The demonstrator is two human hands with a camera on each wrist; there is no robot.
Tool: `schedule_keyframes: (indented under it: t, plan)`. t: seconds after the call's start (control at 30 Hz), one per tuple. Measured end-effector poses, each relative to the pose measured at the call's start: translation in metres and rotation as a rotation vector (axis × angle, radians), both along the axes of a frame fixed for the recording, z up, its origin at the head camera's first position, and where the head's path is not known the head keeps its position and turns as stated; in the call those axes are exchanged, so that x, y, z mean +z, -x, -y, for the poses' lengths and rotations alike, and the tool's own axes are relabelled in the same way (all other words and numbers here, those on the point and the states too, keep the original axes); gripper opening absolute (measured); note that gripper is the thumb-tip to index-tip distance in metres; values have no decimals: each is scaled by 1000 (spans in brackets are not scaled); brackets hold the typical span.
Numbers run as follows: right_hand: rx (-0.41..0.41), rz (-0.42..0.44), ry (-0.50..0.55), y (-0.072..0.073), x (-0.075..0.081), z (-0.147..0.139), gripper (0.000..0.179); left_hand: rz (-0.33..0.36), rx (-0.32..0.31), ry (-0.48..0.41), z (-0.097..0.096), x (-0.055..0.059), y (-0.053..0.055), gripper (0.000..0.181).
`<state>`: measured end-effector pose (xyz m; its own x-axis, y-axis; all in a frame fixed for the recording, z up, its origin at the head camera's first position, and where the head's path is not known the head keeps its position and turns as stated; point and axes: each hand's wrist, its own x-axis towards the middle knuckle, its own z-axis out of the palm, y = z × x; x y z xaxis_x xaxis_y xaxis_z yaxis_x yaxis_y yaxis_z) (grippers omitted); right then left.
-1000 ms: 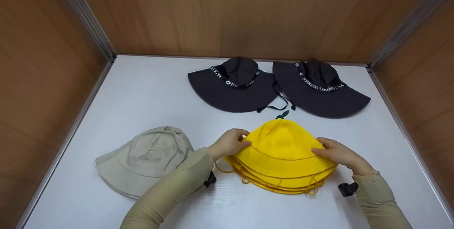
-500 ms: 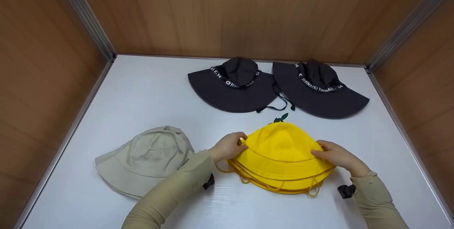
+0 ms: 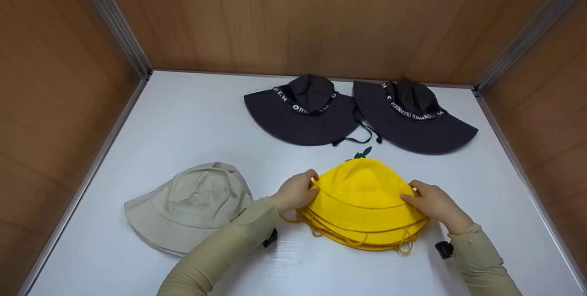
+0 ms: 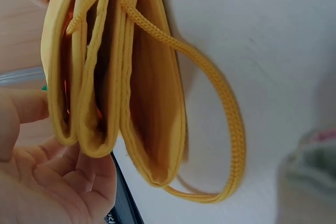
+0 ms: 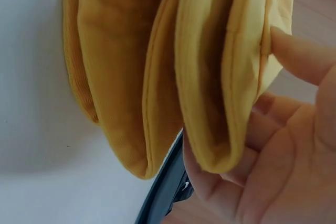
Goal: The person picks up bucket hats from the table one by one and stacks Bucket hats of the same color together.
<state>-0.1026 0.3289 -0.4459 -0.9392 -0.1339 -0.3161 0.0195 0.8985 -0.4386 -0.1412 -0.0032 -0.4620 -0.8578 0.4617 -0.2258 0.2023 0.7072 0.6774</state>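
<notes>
Yellow bucket hats (image 3: pixel 362 190) lie nested in a stack at the front right of the white table, crowns pointing away, with a green leaf sprout (image 3: pixel 364 153) at the top. My left hand (image 3: pixel 296 191) grips the stack's left side, thumb over the upper hat and fingers behind. On the right side my right hand (image 3: pixel 435 202) pinches it the same way. Several folded brims (image 4: pixel 100 77) show edge-on in the left wrist view, where a yellow cord (image 4: pixel 231 119) loops onto the table. In the right wrist view the fingers lie behind the upper folded brims (image 5: pixel 210 103).
Beige bucket hats (image 3: pixel 197 199), nested together, lie at the left, partly behind my left sleeve. Two dark wide-brimmed hats (image 3: pixel 307 121) with lettered bands lie side by side at the back, their cord (image 3: pixel 362 137) between them. Wood-look panels (image 3: pixel 293 20) enclose the table on three sides.
The upper yellow hat has come slightly toward me, its crown lower in view. My right hand has shifted a little left with the hats' right edge. The other hats have stayed put.
</notes>
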Motion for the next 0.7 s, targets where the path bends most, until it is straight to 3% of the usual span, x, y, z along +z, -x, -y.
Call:
schedule_keyframes:
  t: [0.2,0.43,0.7]
  plan:
    - [-28,-43,-16,-4,-6,3,50,13,15,-10,0,-2,-1,25]
    - [-72,-32,-31,-3,-9,5,55,27,22,-34,2,-6,0,23]
    - [-65,-250,-66,-8,-4,13,40,68,34,-75,6,-1,3,24]
